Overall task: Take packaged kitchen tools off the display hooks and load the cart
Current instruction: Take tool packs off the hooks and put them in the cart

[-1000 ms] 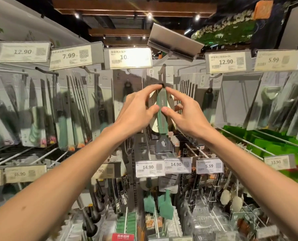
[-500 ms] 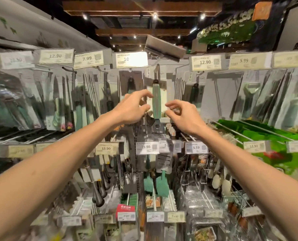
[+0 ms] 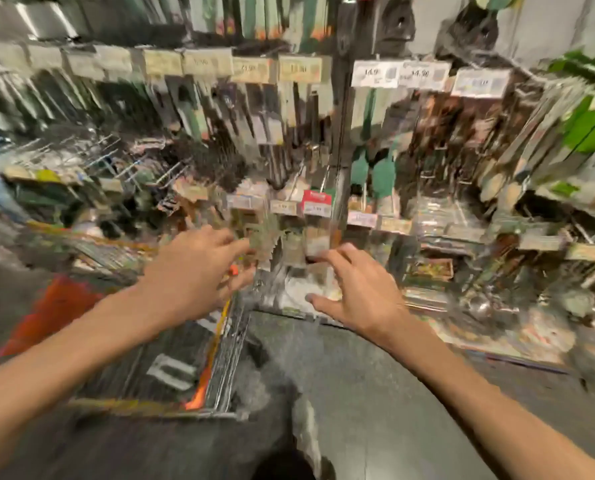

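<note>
The view is heavily motion-blurred. My left hand [image 3: 199, 271] is low in front of the display, and its fingertips pinch a blurred packaged tool [image 3: 266, 237] with a greenish part inside clear wrapping. My right hand [image 3: 358, 292] hovers just right of the package with fingers spread; I cannot tell whether they touch its edge. The wire cart [image 3: 220, 344], with orange trim, stands below and left of both hands. Its basket is under my left forearm.
Display hooks hold rows of packaged tools behind price tags [image 3: 375, 74] across the top. Green spatulas [image 3: 382, 174] hang in the middle. Lower shelves [image 3: 455, 271] with packaged goods run along the right. Dark floor [image 3: 358, 393] lies between me and the shelving.
Both hands have dropped from the upper hook down to waist height above the cart. The view has swung downward, and the green-handled package has come away from the hook with my left hand.
</note>
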Demonstrator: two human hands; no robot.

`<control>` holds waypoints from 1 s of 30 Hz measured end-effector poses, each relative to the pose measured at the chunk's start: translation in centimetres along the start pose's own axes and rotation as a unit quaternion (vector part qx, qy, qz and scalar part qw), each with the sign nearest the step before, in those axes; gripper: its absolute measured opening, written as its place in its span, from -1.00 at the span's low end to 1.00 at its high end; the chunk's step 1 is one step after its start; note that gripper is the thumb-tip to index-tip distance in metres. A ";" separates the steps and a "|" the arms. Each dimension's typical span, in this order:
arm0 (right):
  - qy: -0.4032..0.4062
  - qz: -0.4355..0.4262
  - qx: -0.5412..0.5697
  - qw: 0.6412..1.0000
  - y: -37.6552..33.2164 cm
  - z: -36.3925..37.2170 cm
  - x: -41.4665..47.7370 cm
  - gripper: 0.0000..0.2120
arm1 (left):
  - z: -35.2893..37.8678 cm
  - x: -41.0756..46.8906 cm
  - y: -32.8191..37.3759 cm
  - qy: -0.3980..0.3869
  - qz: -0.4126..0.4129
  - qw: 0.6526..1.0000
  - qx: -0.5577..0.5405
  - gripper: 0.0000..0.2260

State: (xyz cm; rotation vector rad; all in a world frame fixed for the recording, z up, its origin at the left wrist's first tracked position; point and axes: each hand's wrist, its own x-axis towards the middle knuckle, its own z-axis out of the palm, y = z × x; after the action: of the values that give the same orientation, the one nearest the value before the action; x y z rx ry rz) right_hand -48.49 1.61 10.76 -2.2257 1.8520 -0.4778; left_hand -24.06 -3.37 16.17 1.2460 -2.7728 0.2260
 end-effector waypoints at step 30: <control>-0.303 0.132 0.008 0.944 -22.9 41.0 11.9 -0.67 | 35.6 -25.3 -30.3 -0.373 -0.345 0.802 -0.313 -0.82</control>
State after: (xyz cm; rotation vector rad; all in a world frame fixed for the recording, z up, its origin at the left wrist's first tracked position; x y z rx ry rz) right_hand -10.28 -7.68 -17.65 -1.7845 1.7376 0.2215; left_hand 14.57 -10.76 -19.64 2.2753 -2.1853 -1.3689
